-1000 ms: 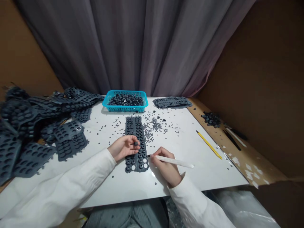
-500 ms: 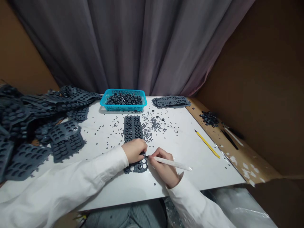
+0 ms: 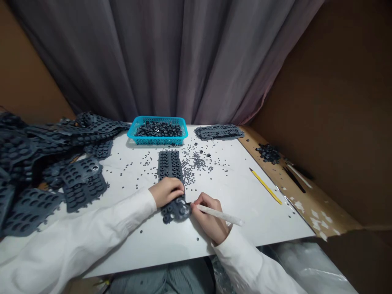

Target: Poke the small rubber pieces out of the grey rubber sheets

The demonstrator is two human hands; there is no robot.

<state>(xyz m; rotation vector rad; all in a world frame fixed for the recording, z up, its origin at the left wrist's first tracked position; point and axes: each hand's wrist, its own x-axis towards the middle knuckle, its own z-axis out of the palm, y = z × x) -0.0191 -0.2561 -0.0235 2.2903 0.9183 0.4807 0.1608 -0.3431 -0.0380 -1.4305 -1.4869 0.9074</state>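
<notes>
Rested left hand (image 3: pixel 165 192) on dark studded sheet (image 3: pixel 169 164) in front of blue basket (image 3: pixel 157 138); couldn't tell grip; clamped right hand (image 3: pixel 211 220) on white tool (image 3: pixel 223 216); judged sheet light, soft, bendy, best held by edge.

The surface (image 3: pixel 245 216) and its brown border (image 3: pixel 275 179) carry one blue basket (image 3: pixel 157 139), one yellow pencil-like tool (image 3: pixel 266 186), one strip (image 3: pixel 169 163) nearest the basket's front, one heap of black pieces (image 3: pixel 268 153), and scattered discs (image 3: pixel 199 162) too many to count.
</notes>
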